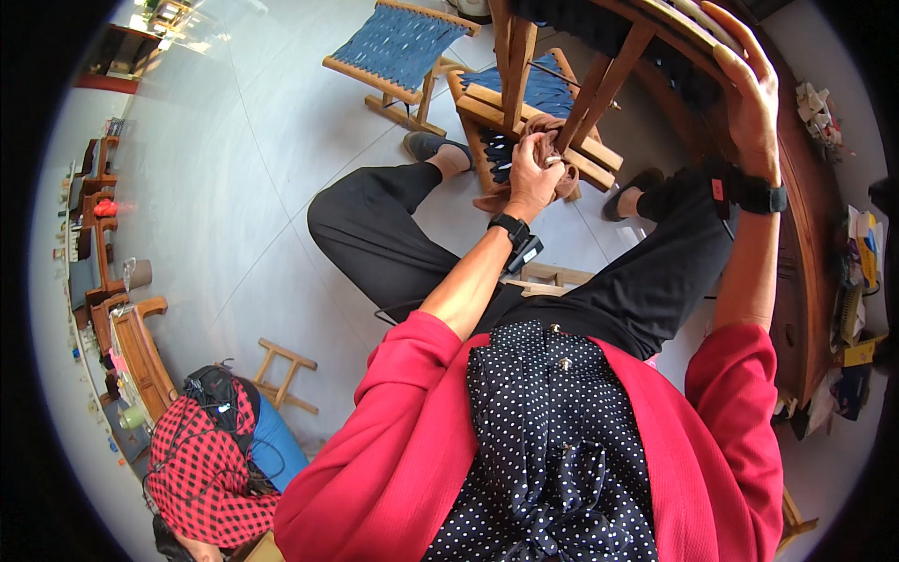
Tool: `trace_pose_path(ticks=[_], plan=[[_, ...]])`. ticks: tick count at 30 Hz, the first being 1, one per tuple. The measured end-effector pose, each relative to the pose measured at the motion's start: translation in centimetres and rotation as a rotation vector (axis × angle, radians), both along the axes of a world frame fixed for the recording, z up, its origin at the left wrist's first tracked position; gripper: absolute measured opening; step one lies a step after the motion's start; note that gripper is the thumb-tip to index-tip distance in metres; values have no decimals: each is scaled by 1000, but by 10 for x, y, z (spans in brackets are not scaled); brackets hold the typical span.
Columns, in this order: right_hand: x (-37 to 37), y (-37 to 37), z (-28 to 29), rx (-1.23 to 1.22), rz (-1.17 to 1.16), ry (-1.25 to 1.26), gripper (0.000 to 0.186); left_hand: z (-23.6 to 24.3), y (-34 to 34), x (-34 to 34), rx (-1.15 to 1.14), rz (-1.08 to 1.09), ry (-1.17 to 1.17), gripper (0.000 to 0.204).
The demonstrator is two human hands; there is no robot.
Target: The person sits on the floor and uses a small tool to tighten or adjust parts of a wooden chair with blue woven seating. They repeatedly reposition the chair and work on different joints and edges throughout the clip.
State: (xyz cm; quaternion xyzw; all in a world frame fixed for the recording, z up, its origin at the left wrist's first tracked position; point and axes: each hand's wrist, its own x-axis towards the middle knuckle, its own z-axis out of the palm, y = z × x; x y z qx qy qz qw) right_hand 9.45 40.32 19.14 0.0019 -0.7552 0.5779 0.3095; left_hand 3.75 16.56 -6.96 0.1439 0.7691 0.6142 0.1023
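Fingers and thumb of the left hand [536, 176] pinch a crumpled brown cloth [566, 184] beside the lower bars of a wooden folding stool [613, 80], with loose folds spilling out around the grip. The cloth looks soft, light and limp, so it should bunch readily; gathering it into a wad seems the surest hold. Farther right, the right hand [754, 103] lies with outstretched fingers along the stool's edge, not wrapped around it; how firmly it presses I cannot tell.

The stool, beyond the knees, seems stiff and fairly light, though its crossing legs may pivot; a bare leg or outer rail looks like the best handhold. Just behind it sits a blue-seated folding stool [548, 94], and farther left stands another blue woven stool [403, 49]. Near left, a person in a checked top [206, 468] bends beside a small wooden frame [281, 375].
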Motion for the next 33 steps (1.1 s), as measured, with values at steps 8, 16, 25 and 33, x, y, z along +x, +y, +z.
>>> trace_pose_path(ticks=[8, 16, 25, 33], plan=[[13, 24, 8, 217, -102, -225, 58, 35, -64, -32, -5, -129, 39, 41], [-2, -12, 50, 540, -399, -497, 53, 57, -63, -105, -302, 84, 461, 37], [-6, -13, 32, 615, -190, -387, 66, 31, -46, -134, -1007, -416, 645, 32], [-4, -15, 31, 646, -217, -408, 65, 42, -120, -174, -967, 6, 389, 24]])
